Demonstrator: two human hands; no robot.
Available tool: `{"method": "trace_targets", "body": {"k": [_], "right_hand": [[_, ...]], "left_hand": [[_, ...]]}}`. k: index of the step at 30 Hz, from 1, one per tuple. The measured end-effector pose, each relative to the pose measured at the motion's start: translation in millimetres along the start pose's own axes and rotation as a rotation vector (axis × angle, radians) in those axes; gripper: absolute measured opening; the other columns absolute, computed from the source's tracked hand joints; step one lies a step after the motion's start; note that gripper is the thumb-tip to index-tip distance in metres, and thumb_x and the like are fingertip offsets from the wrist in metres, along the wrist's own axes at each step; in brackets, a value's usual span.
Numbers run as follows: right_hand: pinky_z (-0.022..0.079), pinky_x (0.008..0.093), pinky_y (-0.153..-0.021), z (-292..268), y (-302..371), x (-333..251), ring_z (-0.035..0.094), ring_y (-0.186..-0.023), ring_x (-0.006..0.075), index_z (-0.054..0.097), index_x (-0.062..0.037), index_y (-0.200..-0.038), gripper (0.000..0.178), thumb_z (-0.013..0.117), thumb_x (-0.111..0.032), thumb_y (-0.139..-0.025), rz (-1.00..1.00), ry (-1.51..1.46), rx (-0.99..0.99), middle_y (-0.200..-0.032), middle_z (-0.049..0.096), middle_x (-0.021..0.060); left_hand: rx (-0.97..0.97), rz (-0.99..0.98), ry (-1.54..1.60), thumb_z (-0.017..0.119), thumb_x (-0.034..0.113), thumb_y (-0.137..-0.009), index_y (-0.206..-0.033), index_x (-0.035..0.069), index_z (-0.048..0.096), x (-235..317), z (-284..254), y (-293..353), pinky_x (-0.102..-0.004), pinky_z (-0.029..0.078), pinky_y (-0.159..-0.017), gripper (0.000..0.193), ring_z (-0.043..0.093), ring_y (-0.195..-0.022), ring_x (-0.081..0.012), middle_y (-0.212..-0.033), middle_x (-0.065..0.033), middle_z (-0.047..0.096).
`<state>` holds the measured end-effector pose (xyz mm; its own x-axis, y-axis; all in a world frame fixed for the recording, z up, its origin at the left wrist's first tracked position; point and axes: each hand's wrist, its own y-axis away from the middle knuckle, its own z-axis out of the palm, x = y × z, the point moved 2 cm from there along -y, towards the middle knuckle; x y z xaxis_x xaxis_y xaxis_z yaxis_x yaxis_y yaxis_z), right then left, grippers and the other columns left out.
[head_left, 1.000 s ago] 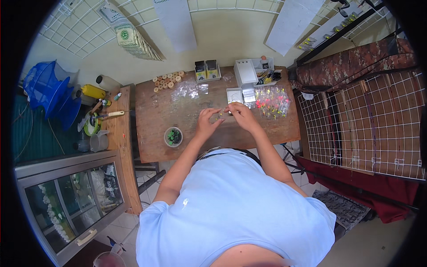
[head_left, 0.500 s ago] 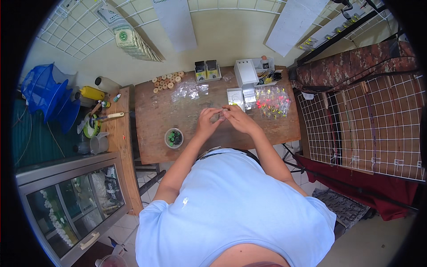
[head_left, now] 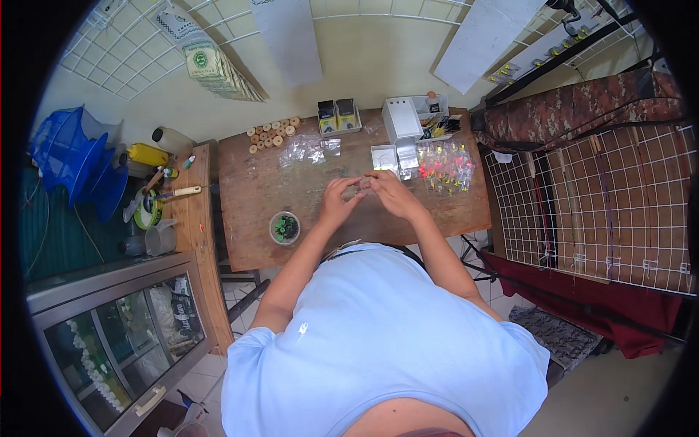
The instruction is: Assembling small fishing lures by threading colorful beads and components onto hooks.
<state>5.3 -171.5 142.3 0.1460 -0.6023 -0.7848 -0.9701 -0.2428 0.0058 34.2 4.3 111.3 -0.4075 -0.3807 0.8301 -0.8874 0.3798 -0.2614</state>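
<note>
Worn wooden tabletop (head_left: 251,189), hands (head_left: 394,197) close together, half curled at a small clear item (head_left: 365,184), exact grip unclear.

Tabletop (head_left: 255,197): bathed in soft, fairly even daylight-toned brightness, with the space beneath its near edge left in shadow.
Pale blue shirt (head_left: 386,328): brightly lit across the back, its folds only gently shaded.
Clear plastic bags (head_left: 302,151): flecked with white glare.
Far wall (head_left: 378,62): softly lit, a shadow cast beside the hanging packets (head_left: 207,62).
Glass-fronted cabinet (head_left: 109,280): dim inside, at near left.
Left hand (head_left: 340,202) and right hand (head_left: 393,195): sharply outlined, fine detail between the fingertips lost.
Wire rack (head_left: 597,211): bowed by fisheye distortion, at right.
Picture corners: swallowed by black.
</note>
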Motion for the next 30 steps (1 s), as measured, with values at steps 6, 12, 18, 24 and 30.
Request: {"method": "trace_targets", "body": {"k": [6, 12, 18, 24, 30], "right_hand": [[0.044, 0.0328, -0.087, -1.8, -5.7, 13.0, 0.059, -0.096, 0.0231, 0.065, -0.0009, -0.104, 0.042, 0.04, -0.034, -0.099, 0.106, -0.424, 0.197, -0.103, 0.064, 0.0133], [0.047, 0.0247, -0.067, 18.6, -3.8, 30.5, 0.059, -0.074, 0.0096, 0.067, -0.004, -0.103, 0.027, 0.064, -0.026, -0.088, 0.316, -0.38, 0.184, -0.084, 0.067, 0.0033], [0.046, 0.0243, -0.063, 25.6, -4.1, 26.0, 0.058, -0.067, 0.0084, 0.069, -0.0041, -0.097, 0.025, 0.068, -0.026, -0.085, 0.31, -0.449, 0.212, -0.08, 0.068, 0.0028], [0.046, 0.0252, -0.063, 26.2, -1.6, 28.2, 0.057, -0.067, 0.0094, 0.068, -0.0032, -0.095, 0.023, 0.067, -0.025, -0.086, 0.283, -0.368, 0.208, -0.077, 0.067, 0.004], [0.047, 0.027, -0.064, 29.5, 4.7, 31.7, 0.057, -0.068, 0.0109, 0.068, -0.0025, -0.094, 0.026, 0.068, -0.026, -0.085, 0.371, -0.391, 0.273, -0.079, 0.067, 0.0051]], "left_hand": [[-0.066, -0.419, 0.398, 0.064, 0.023, -0.089, -0.109, 0.005, 0.065, -20.8, 11.4, 4.8, -0.0287, 0.047, -0.08, 0.027, 0.062, -0.091, -0.0143, -0.102, -0.0076, 0.068], [-0.055, -0.416, 0.72, 0.055, 0.021, -0.095, -0.114, 0.005, 0.057, -28.1, 21.5, 4.2, -0.0221, 0.044, -0.075, 0.025, 0.06, -0.087, -0.0089, -0.096, -0.0076, 0.068], [-0.174, -0.452, 0.555, 0.055, 0.022, -0.095, -0.112, 0.002, 0.054, -31.7, 22.2, 9.1, -0.0227, 0.045, -0.077, 0.025, 0.06, -0.088, -0.0088, -0.096, -0.0078, 0.068], [-0.057, -0.408, 0.472, 0.064, 0.022, -0.09, -0.098, 0.002, 0.064, -17.2, 14.1, 7.1, -0.0227, 0.046, -0.07, 0.022, 0.06, -0.08, -0.0082, -0.088, -0.0049, 0.068], [-0.048, -0.45, 0.408, 0.067, 0.025, -0.087, -0.098, 0.003, 0.069, -16.6, 8.5, 13.2, -0.0226, 0.045, -0.066, 0.024, 0.059, -0.074, -0.0083, -0.083, -0.0034, 0.068]]}}
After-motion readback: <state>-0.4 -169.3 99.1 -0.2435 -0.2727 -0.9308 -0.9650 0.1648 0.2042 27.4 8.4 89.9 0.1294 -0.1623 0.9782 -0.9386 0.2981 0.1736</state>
